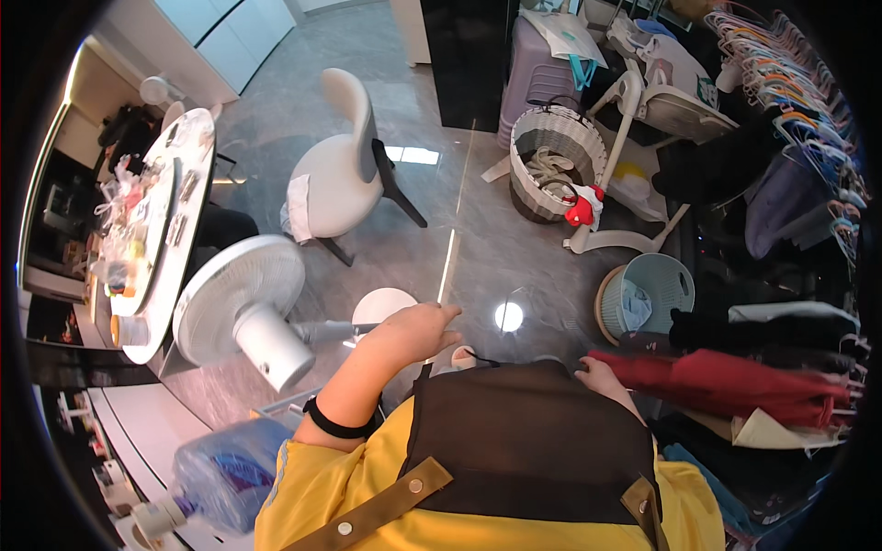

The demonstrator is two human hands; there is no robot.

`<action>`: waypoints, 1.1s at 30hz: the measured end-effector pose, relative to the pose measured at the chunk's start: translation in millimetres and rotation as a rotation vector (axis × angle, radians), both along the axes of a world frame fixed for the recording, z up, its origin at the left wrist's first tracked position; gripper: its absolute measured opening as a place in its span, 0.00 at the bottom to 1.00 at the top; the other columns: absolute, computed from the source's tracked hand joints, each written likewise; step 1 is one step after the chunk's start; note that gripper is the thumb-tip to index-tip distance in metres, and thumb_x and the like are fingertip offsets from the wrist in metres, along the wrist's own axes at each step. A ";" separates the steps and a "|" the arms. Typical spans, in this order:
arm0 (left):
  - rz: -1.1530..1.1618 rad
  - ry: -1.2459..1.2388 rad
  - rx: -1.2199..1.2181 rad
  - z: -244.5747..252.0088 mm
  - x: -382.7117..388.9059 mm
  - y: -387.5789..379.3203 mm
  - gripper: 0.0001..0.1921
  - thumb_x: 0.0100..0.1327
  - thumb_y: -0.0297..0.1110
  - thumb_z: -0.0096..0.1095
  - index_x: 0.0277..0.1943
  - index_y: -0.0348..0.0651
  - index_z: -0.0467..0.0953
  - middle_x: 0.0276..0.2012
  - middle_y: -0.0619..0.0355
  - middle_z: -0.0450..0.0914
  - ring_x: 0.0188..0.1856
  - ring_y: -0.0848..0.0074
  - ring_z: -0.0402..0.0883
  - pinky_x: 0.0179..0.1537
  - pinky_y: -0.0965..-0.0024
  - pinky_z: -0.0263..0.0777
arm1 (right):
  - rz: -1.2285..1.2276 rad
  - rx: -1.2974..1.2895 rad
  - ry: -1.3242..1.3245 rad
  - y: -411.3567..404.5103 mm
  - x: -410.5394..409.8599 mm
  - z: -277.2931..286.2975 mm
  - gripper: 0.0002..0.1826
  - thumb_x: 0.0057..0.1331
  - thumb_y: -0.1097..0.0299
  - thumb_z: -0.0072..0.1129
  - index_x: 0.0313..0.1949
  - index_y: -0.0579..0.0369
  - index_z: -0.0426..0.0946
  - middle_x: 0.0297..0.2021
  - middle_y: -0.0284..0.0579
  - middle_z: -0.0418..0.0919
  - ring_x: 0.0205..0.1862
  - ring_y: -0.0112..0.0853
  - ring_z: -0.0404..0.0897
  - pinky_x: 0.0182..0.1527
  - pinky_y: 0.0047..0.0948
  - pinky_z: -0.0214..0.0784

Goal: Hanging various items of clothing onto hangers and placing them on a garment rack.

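My left hand is held out over the floor in front of my apron, its fingers apart and nothing in them. Behind it runs the pole of a white pedestal fan, whose round base is partly covered by the hand. On the other side, my right hand has its fingers at the lower end of a red garment and appears to pinch its edge. That garment hangs in a row of dark clothes along my right.
A white chair stands ahead. Farther right are a woven basket, a light-blue laundry basket, a purple suitcase and many hangers. At left are a cluttered table and a large water bottle.
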State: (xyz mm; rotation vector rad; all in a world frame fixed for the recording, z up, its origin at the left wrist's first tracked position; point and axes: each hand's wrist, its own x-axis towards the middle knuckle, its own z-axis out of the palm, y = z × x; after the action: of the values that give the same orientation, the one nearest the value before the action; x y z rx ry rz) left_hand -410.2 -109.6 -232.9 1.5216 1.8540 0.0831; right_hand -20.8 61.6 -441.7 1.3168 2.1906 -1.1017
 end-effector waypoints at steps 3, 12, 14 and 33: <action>0.036 -0.029 -0.052 -2.0 -38.0 34.2 0.24 0.63 0.44 0.55 0.57 0.39 0.68 0.45 0.40 0.77 0.48 0.51 0.76 0.49 0.56 0.70 | 0.010 -0.032 -0.054 51.4 -15.3 -10.5 0.25 0.56 0.61 0.61 0.51 0.62 0.72 0.42 0.56 0.79 0.47 0.46 0.78 0.47 0.36 0.70; 0.413 0.039 0.025 -49.8 -175.9 146.8 0.26 0.62 0.45 0.57 0.59 0.42 0.66 0.45 0.41 0.76 0.48 0.51 0.75 0.49 0.56 0.69 | 0.103 0.007 -0.093 222.7 -165.2 5.5 0.27 0.55 0.58 0.61 0.51 0.59 0.73 0.43 0.55 0.79 0.45 0.43 0.79 0.47 0.36 0.70; 0.607 0.095 0.183 -46.7 -213.7 180.5 0.29 0.61 0.45 0.59 0.61 0.42 0.61 0.47 0.39 0.74 0.49 0.49 0.74 0.50 0.56 0.68 | 0.330 -0.094 -0.058 297.6 -189.6 -73.3 0.25 0.55 0.58 0.60 0.50 0.58 0.74 0.42 0.54 0.79 0.43 0.44 0.79 0.46 0.36 0.71; 1.219 0.178 0.070 -171.3 -425.6 219.2 0.37 0.54 0.35 0.62 0.65 0.43 0.53 0.44 0.37 0.74 0.48 0.48 0.74 0.48 0.55 0.69 | 0.976 -0.264 0.269 363.4 -806.1 41.5 0.23 0.60 0.71 0.60 0.55 0.59 0.69 0.45 0.51 0.78 0.45 0.34 0.78 0.47 0.31 0.71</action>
State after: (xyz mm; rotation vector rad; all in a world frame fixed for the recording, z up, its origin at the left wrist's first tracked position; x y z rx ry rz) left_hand -835.8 109.6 -404.2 0.2373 2.6706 0.5817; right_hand -826.9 425.1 -400.2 -0.0799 2.2924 -1.0961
